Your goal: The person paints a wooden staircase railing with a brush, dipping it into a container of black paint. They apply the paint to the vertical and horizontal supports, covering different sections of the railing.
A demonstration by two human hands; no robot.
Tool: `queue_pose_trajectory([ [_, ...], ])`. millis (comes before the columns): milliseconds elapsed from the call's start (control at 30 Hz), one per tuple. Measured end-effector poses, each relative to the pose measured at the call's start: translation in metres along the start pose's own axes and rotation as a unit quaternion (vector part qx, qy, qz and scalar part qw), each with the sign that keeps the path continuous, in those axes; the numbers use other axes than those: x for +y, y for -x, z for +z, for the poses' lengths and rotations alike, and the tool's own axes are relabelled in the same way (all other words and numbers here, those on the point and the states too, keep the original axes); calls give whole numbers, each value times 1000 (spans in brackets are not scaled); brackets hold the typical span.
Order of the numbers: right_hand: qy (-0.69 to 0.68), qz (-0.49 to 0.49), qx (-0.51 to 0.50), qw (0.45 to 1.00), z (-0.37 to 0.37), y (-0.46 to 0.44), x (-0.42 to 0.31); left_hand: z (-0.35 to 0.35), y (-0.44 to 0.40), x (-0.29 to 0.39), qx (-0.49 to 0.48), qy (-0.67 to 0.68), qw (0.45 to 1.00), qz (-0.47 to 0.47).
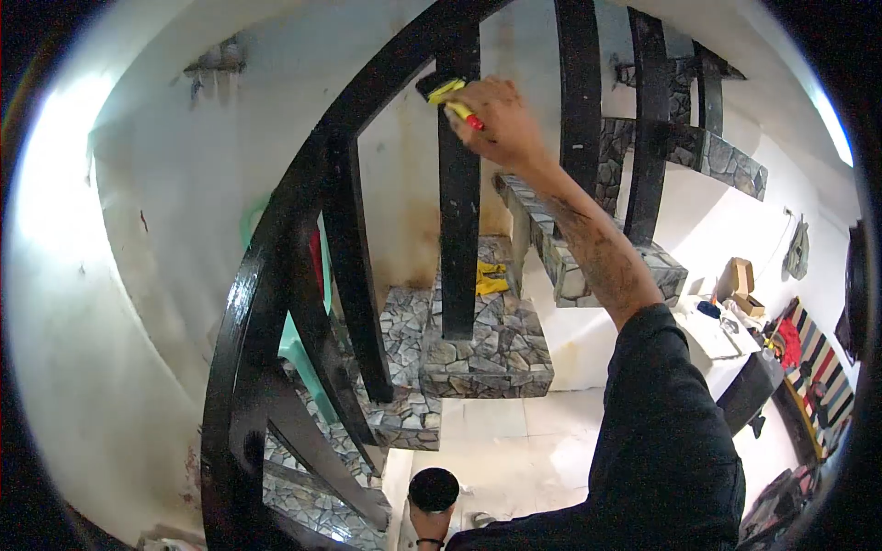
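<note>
My right hand (501, 121) is closed around the yellow and red handle of a paintbrush (448, 93). The brush's dark bristles are up near the top of a black baluster (457, 230), close under the curved black handrail (363, 92); whether they touch it I cannot tell. Low in the view, my left hand (429, 525) grips a round paint container (434, 489) from below. Its open top shows black inside, and most of its side is hidden.
Stone-patterned stair steps (487, 367) rise to the right behind the balusters. A yellow cloth (491, 278) lies on one step. Behind the railing at left is a light-green plastic chair (308, 363). A cardboard box (738, 280) sits on a white surface at right.
</note>
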State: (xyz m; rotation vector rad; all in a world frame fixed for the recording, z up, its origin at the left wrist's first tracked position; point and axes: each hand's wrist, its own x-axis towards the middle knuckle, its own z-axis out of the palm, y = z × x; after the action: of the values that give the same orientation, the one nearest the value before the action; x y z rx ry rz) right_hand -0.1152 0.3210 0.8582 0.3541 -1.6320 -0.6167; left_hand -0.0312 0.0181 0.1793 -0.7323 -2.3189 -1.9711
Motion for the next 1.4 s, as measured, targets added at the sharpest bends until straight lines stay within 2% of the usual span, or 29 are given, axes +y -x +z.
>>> queue_pose_trajectory([
  [67,20,-52,-73,996,3,5,-21,-3,-2,23,-2,62,997,-48],
  [100,29,-82,-109,990,3,9,-34,-2,0,24,19,-9,999,-38],
  [200,10,-131,-196,972,-4,17,-73,-4,2,31,-2,-71,996,52],
  [233,29,-149,-202,968,-5,15,-81,-6,2,33,-12,-185,978,94],
  [267,49,-164,-186,967,-1,9,-83,-3,8,38,46,-50,997,-41],
  [300,69,-176,-172,967,1,2,-85,2,6,34,35,76,993,-84],
  [367,96,-187,-160,964,6,-18,-84,3,9,29,31,6,998,-61],
  [400,114,-195,-171,959,13,-27,-82,10,10,13,17,54,996,-67],
  [467,150,-203,-187,950,29,-46,-78,21,11,-11,-1,24,997,-71],
  [567,158,-114,-272,942,51,-70,-80,22,14,-7,27,-21,999,-37],
  [667,213,-103,-232,944,67,-73,-77,9,9,25,22,3,1000,-21],
  [700,219,-88,-241,941,71,-72,-76,0,6,49,-1,77,992,-97],
  [800,220,-54,-266,937,68,-72,-77,0,12,36,46,40,995,-77],
  [933,185,-50,-245,950,43,-84,-97,-12,9,44,-22,20,998,56],
  [1067,219,-38,-233,947,44,-90,-84,-13,10,51,-65,42,997,-7],
  [1100,220,-62,-227,947,42,-85,-78,-14,9,53,-61,50,997,-7],
  [1200,141,-48,-280,948,25,-75,-78,-14,5,63,-45,83,995,-10],
  [1300,147,-1,-244,959,-12,-79,-80,-9,4,71,-29,122,992,-16],
  [1400,229,-28,-33,972,-12,-76,-22,-4,8,45,33,114,992,-43],
])
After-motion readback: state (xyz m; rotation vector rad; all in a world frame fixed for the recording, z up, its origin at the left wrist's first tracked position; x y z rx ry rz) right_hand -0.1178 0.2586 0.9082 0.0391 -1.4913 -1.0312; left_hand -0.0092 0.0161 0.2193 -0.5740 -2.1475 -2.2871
